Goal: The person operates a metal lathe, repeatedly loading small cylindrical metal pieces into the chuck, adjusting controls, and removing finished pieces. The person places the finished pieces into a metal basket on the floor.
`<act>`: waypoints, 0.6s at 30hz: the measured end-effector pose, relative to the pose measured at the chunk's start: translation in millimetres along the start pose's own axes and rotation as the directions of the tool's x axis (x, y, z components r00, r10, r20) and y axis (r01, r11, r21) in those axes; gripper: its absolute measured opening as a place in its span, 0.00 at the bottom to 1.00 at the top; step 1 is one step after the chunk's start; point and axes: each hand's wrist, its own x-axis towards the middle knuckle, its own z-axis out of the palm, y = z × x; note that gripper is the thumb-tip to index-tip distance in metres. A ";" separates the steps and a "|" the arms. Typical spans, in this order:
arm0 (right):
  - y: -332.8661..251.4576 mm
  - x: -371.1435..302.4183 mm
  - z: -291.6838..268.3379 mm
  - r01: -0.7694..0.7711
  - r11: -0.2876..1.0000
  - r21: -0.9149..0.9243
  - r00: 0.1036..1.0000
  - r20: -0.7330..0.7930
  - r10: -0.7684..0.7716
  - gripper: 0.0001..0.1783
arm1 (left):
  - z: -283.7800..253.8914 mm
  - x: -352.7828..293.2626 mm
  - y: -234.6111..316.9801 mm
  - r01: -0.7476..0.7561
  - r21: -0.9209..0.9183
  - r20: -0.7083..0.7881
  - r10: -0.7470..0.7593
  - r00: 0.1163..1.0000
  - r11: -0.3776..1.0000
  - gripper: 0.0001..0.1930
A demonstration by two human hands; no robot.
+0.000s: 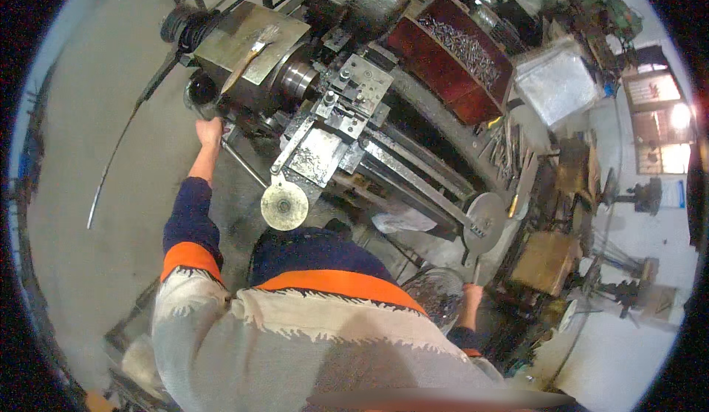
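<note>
A small metal lathe (354,109) stands in front of me, running from the upper left down to the right. My left hand (210,130) is closed beside its headstock (251,39), just below a dark rounded part (201,90); what the fingers grip is hidden. A metal rod (245,162) slants down from near that hand. At the lower right my right hand (473,294) is wrapped around the crank handle (477,270) of a grey disc handwheel (485,222). Between the hands, a round brass-coloured dial (284,205) sits at the near end of the cross slide (314,153).
A wooden-handled brush (245,66) lies on the headstock cover. Behind the lathe is a dark red bin (447,65) of small metal pieces. Loose tools (506,153) lie right of it, and a clear plastic bag (557,79) beyond. A long thin rod (122,157) sticks out leftward.
</note>
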 end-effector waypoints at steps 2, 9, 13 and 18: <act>48.5 26.1 23.2 0.459 0.766 -0.450 0.876 0.086 -0.475 0.17 | 27.3 6.3 -11.6 0.020 -0.028 0.086 -0.018 0.996 0.999 0.16; 19.8 14.6 33.9 0.344 0.938 0.033 0.936 -0.086 -0.341 0.14 | 24.1 21.4 -38.9 -0.086 0.002 -0.056 0.086 0.995 0.996 0.15; 25.5 30.3 -8.2 0.481 0.877 -0.013 0.874 -0.072 -0.481 0.10 | 13.0 3.6 -9.5 0.008 -0.012 0.171 -0.006 0.985 1.000 0.14; 24.8 67.1 -34.3 0.238 0.946 -0.220 0.914 -0.279 -0.295 0.14 | 17.2 -18.2 -1.4 0.051 0.153 0.105 -0.067 0.992 0.987 0.17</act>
